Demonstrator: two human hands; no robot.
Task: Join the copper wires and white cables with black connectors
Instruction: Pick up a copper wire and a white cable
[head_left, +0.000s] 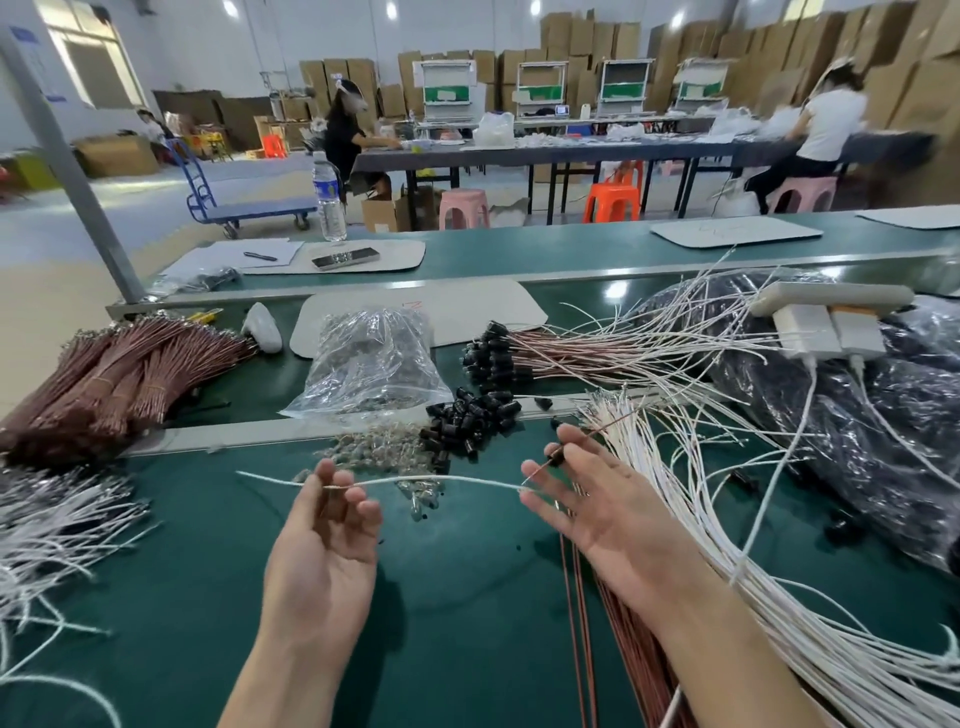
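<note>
My left hand (327, 535) is palm up, its fingertips pinching a single white cable (441, 480) that stretches across to my right hand (597, 504). My right hand, fingers spread, holds between two fingers a copper wire (597, 434) with a black connector (556, 460) on it. The wire's bare tip and the cable's end meet near the right hand's fingertips. Just beyond both hands, a loose pile of black connectors (470, 421) lies on the green table (467, 597). White cables (727, 545) and copper wires (628, 654) lie under and beside my right forearm.
Tied copper wire bundles (119, 374) and more white cables (52, 519) lie at the left. A clear plastic bag (369, 364) and small clear parts (374, 447) sit in the middle. Joined wires with black connectors (498, 353), a black plastic bag (857, 441) and a power strip (831, 306) fill the right.
</note>
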